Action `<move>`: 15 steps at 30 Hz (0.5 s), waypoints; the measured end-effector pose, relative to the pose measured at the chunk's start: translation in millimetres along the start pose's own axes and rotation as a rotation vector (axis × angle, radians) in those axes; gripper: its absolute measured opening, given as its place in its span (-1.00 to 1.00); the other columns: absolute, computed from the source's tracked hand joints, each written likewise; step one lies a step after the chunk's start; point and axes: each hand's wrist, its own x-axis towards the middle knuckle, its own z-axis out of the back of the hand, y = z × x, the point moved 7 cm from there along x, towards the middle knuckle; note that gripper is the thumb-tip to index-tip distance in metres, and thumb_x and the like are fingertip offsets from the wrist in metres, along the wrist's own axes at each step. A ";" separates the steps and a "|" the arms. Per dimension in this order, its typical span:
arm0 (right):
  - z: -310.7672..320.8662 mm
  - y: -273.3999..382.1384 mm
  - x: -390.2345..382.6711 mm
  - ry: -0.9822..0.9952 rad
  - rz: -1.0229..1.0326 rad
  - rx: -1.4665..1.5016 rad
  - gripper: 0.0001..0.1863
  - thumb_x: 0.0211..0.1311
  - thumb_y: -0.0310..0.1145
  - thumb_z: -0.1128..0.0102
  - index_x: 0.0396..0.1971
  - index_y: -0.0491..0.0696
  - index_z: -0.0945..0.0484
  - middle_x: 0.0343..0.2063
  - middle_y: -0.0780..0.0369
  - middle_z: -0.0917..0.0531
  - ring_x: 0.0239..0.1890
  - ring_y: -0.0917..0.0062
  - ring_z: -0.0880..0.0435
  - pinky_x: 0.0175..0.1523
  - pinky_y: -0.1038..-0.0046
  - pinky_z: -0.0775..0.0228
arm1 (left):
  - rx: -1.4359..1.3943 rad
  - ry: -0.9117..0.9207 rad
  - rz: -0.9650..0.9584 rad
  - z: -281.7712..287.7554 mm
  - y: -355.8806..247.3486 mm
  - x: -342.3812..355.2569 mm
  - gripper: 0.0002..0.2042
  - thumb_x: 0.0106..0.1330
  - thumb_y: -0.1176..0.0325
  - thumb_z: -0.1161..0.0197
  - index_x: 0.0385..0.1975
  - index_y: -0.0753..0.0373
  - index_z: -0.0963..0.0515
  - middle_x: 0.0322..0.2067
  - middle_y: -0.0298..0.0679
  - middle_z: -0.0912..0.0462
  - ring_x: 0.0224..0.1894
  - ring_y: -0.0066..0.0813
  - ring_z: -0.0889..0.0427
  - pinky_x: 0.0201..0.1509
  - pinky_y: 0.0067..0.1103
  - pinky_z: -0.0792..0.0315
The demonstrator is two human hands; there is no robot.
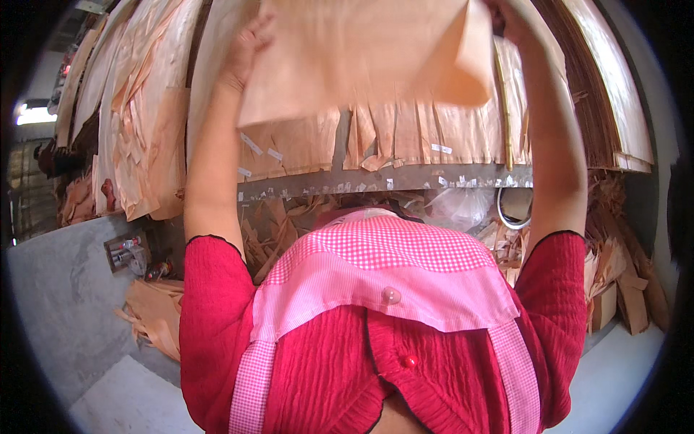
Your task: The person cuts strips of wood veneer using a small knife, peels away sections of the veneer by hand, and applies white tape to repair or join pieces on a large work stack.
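From where I stand, the largest thing is the worktop [311, 189], whose grey front edge faces the wearer of the apron. Toward its right end is the right stack [614, 79], thin pale sheets with dark, rough edges. Toward its left end is the left stack [137, 108], its sheets torn and hanging down in places.

Next in size comes the held-up sheet [361, 58], wide and pale. It is above the middle of the worktop, over other sheets, and its lower edge is well behind the front edge. Its right lower corner is curled, and the whole is somewhat blurred. Below it, cut strips [412, 134] reach near the front edge.

The apron [390, 249] is pink and checked. Beneath the front edge I see scraps [278, 224], then a clear bag [463, 206] toward the right, and beside it a ring [515, 208] with a white rim.

The left hand [249, 47] has its fingers bent at the sheet's left edge; whether they pinch it, I cannot tell. The right hand [512, 23] is dark at the sheet's right side, and I cannot tell how its fingers stand.

A thin stick [504, 101] points to the front edge, right of the strips. Smallest are white labels [441, 149] lying on the sheets.
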 end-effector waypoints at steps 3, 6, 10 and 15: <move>-9.6 -101.0 -28.1 -0.187 -0.150 -0.276 -0.74 -0.09 -0.17 -0.32 -0.60 0.03 -0.43 -0.74 0.46 -0.37 -0.76 0.80 -0.20 -0.70 0.76 0.12 | 0.083 0.058 0.166 -4.0 99.6 -36.2 -0.47 0.01 0.51 -0.21 0.07 0.30 -0.31 0.06 -0.25 -0.38 -0.08 -0.51 -0.47 0.00 -0.63 -0.36; -17.2 -151.2 -45.1 -0.082 -0.326 -0.301 -0.77 -0.10 -0.30 -0.31 -0.51 -0.11 -0.51 -0.72 0.37 -0.43 -0.73 0.73 -0.31 -0.68 0.65 -0.06 | 0.475 0.047 0.143 -29.8 144.5 -55.7 -0.45 -0.05 0.51 -0.23 0.06 0.26 -0.34 0.04 -0.20 -0.40 0.01 -0.45 -0.43 0.09 -0.61 -0.28; 2.8 -195.3 -49.6 -0.131 -0.393 -0.372 -0.76 -0.10 -0.30 -0.31 -0.50 -0.14 -0.51 -0.71 0.34 -0.46 -0.71 0.70 -0.36 -0.65 0.60 -0.14 | 0.783 0.000 0.101 -55.8 151.4 -66.4 -0.45 -0.08 0.45 -0.25 0.04 0.19 -0.37 0.03 -0.10 -0.39 0.08 -0.31 -0.37 0.13 -0.58 -0.25; 6.9 -209.7 -51.1 -0.199 -0.324 -0.500 -0.69 -0.13 -0.29 -0.33 -0.41 -0.17 -0.51 -0.64 0.27 -0.53 -0.64 0.62 -0.48 -0.54 0.56 -0.30 | 0.789 0.001 0.116 -53.1 152.9 -76.7 -0.47 -0.09 0.42 -0.27 0.01 0.16 -0.41 0.07 -0.05 -0.34 0.12 -0.23 -0.32 0.16 -0.53 -0.22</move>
